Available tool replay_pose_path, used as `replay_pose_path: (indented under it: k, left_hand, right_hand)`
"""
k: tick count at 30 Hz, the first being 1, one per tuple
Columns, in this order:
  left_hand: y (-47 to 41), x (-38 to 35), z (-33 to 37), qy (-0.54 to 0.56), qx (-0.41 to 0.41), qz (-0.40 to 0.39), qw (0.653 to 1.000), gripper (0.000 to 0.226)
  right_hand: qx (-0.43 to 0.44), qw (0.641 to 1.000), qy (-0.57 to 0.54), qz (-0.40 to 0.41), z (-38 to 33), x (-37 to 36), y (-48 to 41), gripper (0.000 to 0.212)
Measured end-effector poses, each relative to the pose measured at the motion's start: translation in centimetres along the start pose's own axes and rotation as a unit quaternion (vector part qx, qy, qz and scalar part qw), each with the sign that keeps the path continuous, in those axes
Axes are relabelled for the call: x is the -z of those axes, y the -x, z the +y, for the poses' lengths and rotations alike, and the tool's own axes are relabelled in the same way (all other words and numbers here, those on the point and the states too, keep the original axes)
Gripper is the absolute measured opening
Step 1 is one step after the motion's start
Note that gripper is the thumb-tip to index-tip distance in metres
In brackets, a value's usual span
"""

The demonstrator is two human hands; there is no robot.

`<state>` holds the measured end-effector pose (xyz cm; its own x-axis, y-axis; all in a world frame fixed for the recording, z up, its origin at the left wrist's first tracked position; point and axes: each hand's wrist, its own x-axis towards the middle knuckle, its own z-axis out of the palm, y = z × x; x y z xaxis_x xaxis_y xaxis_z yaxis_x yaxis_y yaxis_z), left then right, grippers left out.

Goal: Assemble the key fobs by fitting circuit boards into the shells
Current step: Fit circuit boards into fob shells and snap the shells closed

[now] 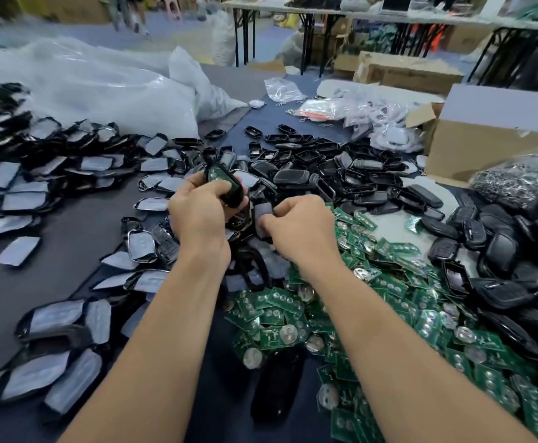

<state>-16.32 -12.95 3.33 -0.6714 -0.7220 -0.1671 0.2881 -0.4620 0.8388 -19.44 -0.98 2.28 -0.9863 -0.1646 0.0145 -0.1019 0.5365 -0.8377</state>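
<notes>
— Shell (231,193) with a green board (218,176) inside, gripped in the left hand (197,215) above the table (69,241). Closed yet?
— No; the right hand (299,227) pinches a grey-faced cover (262,212) beside it. Heaps of circuit boards (389,282) and empty shells (296,155) remain: far from finished, I'd judge.

The near surface is a dark grey matte tabletop (21,282) running away from the camera. Past its far edge lies a blue-grey floor (263,39). Across that aisle stands a long white folding table with black metal legs (341,12), its top crowded with blurred goods (possibly packed stock; the far end is too soft to read). Flat brown cardboard cartons (408,71) lie just before it. A tall brown cardboard box with a pale top flap (491,145) stands at the right, and a pink plastic stool (173,6) stands far back. The light is bright and even.
</notes>
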Motion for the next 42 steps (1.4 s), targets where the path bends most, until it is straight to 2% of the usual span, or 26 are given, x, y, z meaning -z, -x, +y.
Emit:
replay_pose_path:
  k: [4, 6, 9, 14, 19, 22, 27, 32, 37, 39, 41, 42]
  left_hand:
    - [1.1, -0.2, -0.3, -0.069, -0.008, -0.067, 0.995, 0.018]
    - [2.3, -0.7, -0.8, -0.12, -0.007, -0.132, 0.984, 0.015]
    - [4.5, -1.7, -1.9, -0.18, 0.014, -0.213, 0.96, 0.025]
    - [7.6, -2.8, -4.0, -0.298, 0.006, -0.302, 0.905, 0.034]
    - [9.1, -3.1, -4.7, -0.314, -0.004, -0.338, 0.887, 0.013]
    - [9.0, -2.8, -4.6, -0.307, -0.021, -0.35, 0.885, 0.022]
    - [8.7, -2.7, -4.4, -0.315, -0.058, -0.33, 0.888, 0.015]
    - [8.6, -2.9, -5.0, -0.365, -0.107, -0.313, 0.87, 0.016]
    - [7.8, -2.8, -5.1, -0.377, -0.112, -0.275, 0.878, 0.015]
    - [7.5, -2.7, -4.9, -0.384, -0.13, -0.261, 0.876, 0.016]
    - [7.1, -2.5, -4.5, -0.405, -0.169, -0.265, 0.858, 0.016]
    - [7.0, -2.3, -4.3, -0.416, -0.196, -0.274, 0.845, 0.016]
  right_hand:
    - [0.002, 0.984, -0.14, -0.113, 1.6, 3.7, 3.0, 0.013]
    - [-0.016, 0.964, -0.233, -0.127, 2.7, 5.8, 4.7, 0.012]
    - [-0.04, 0.93, -0.356, -0.086, 4.3, 8.3, 6.4, 0.006]
    - [-0.062, 0.903, -0.426, -0.006, 6.0, 9.5, 7.0, 0.008]
    - [-0.064, 0.888, -0.456, 0.021, 6.3, 9.7, 6.9, 0.01]
    - [-0.067, 0.884, -0.462, 0.023, 6.4, 9.7, 6.8, 0.009]
    - [-0.068, 0.875, -0.478, 0.041, 6.3, 10.1, 6.7, 0.007]
    - [-0.055, 0.883, -0.463, 0.045, 6.4, 10.1, 6.8, 0.007]
    - [-0.059, 0.893, -0.446, 0.013, 6.7, 10.1, 6.7, 0.006]
    - [-0.051, 0.903, -0.427, -0.015, 6.9, 10.2, 6.6, 0.013]
    - [-0.044, 0.911, -0.409, -0.034, 6.8, 10.4, 6.6, 0.031]
    - [-0.045, 0.916, -0.398, -0.037, 6.8, 10.5, 6.5, 0.033]
